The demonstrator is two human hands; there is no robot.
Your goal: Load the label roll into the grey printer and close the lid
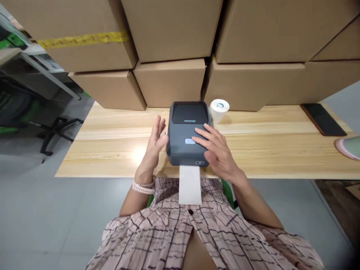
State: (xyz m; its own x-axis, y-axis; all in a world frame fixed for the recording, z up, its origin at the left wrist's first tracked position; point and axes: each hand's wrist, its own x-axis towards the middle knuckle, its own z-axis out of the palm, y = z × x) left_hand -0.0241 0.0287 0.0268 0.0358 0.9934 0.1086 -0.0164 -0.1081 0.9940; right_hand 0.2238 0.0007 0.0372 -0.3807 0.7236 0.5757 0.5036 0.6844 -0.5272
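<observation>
A dark grey label printer (180,150) stands on the wooden table near its front edge, its lid down. From its front slot a strip of blank white label paper (190,185) hangs over the table edge. My left hand (154,144) is upright beside the printer's left side, fingers stretched out and thumb near the casing. Over the right part of the printer's top lies my right hand (218,150), fingers spread, one fingertip by the pale oblong button (190,141). Whether that fingertip presses the button I cannot tell. Neither hand holds anything.
A white paper roll (219,110) stands just behind the printer's right side. Stacked cardboard boxes (171,82) line the back of the table (107,150). At the right are a dark phone (323,119) and a pink-and-green object (348,147), partly cut off. A chair base (57,129) is at left.
</observation>
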